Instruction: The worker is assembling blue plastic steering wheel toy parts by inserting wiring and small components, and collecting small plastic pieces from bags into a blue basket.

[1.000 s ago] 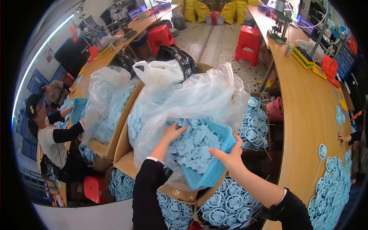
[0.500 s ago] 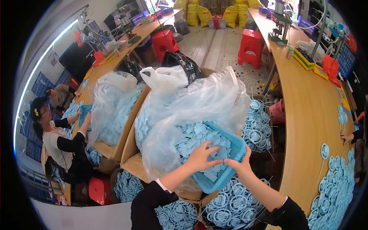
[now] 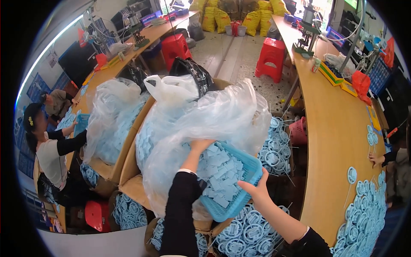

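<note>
A light-blue plastic basket full of small flat pale-blue pieces leans, tilted, over the mouth of a big clear plastic bag. My right hand grips the basket's right rim, with the thumb over the edge. My left hand reaches past the basket's left side into the bag. Its fingers are out of sight among the plastic and pieces, so what they hold, if anything, is hidden. More of the flat pieces show through the bag, which stands in a cardboard box.
Round blue parts on sticks fill containers below the basket, and more lie heaped on the right-hand table. A co-worker at the left holds another basket. A hand rests at the right table. Red stools stand farther off.
My left hand has left the pieces in the basket and gone forward and left into the bag. My right hand still holds the rim. The whole view has shifted slightly.
</note>
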{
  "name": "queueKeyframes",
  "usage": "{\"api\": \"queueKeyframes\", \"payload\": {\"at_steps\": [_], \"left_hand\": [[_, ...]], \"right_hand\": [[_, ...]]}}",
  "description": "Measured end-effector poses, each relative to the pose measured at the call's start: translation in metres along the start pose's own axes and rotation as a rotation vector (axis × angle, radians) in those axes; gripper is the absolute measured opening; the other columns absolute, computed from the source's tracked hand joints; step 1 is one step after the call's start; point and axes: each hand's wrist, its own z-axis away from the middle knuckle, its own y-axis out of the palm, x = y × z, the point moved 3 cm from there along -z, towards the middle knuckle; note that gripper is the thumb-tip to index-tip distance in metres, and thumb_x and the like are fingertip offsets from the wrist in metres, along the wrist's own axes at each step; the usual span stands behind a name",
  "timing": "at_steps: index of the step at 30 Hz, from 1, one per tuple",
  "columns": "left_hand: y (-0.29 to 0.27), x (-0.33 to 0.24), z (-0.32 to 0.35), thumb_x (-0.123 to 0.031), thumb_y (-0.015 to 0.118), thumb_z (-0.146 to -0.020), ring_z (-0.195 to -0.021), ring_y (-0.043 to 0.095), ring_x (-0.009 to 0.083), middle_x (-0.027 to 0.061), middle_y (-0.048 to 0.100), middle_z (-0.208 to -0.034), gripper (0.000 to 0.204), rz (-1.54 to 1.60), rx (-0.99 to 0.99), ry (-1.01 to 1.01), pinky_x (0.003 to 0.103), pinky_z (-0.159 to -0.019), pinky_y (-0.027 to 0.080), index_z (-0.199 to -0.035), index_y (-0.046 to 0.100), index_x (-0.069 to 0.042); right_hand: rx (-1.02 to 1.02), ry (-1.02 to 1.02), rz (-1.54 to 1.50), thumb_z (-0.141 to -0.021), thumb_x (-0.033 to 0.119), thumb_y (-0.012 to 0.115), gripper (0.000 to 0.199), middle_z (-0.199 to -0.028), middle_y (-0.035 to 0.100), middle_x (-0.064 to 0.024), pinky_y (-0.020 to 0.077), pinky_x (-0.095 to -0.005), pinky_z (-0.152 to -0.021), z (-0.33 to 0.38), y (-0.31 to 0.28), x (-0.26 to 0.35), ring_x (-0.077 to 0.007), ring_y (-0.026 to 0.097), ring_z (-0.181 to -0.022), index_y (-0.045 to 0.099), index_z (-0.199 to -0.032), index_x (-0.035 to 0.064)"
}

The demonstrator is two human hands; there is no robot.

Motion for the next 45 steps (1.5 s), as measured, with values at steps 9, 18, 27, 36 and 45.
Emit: {"api": "queueKeyframes", "payload": {"at_steps": [9,18,27,36,45], "left_hand": [[-0.021,0.022,0.058,-0.029,0.071,-0.064,-0.097,0.053,0.0294,0.0158,0.06,-0.096,0.04,0.404,0.088,-0.135,0.036,-0.084,0.04,-0.094,0.061,-0.004],[-0.06,-0.121,0.129,-0.03,0.069,-0.07,-0.095,0.051,0.0299,0.0155,0.049,-0.104,0.049,0.308,0.355,-0.06,0.037,-0.079,0.042,-0.109,0.052,-0.006],[-0.153,-0.099,0.109,-0.037,0.068,-0.07,-0.107,0.045,0.0366,0.0231,0.044,-0.118,0.063,-0.008,-0.053,0.277,0.041,-0.088,0.038,-0.119,0.046,-0.005],[-0.165,-0.08,0.126,-0.037,0.067,-0.072,-0.117,0.039,0.035,0.0227,0.042,-0.126,0.069,0.345,0.405,-0.091,0.037,-0.097,0.032,-0.125,0.04,-0.002],[-0.164,-0.083,0.15,-0.028,0.066,-0.074,-0.124,0.032,0.0327,0.0169,0.025,-0.139,0.06,0.298,0.426,0.18,0.041,-0.098,0.03,-0.126,0.042,-0.008]], "right_hand": [[0.02,0.0,-0.092,-0.064,0.014,0.074,0.093,-0.121,0.032,-0.0156,0.0382,-0.0381,-0.089,-0.001,-0.009,0.003,-0.0261,0.039,-0.111,0.009,-0.13,0.0084],[-0.022,0.052,-0.29,-0.054,-0.003,0.057,0.086,-0.117,0.038,-0.0115,0.0399,-0.0372,-0.085,0.0,-0.023,-0.005,-0.0256,0.042,-0.107,0.018,-0.128,0.0134],[0.135,0.092,-0.516,-0.051,0.003,0.055,0.077,-0.114,0.042,-0.0112,0.0403,-0.043,-0.085,-0.008,-0.06,-0.032,-0.0282,0.044,-0.104,0.029,-0.122,0.0132],[0.287,0.259,-0.65,-0.051,0.004,0.052,0.073,-0.111,0.046,-0.012,0.041,-0.042,-0.085,0.009,-0.071,-0.032,-0.0289,0.045,-0.102,0.033,-0.122,0.0067],[0.123,0.019,-0.581,-0.053,0.008,0.052,0.063,-0.108,0.05,-0.0151,0.0419,-0.0414,-0.085,0.009,-0.063,-0.044,-0.0299,0.049,-0.097,0.043,-0.115,-0.0017]]}}
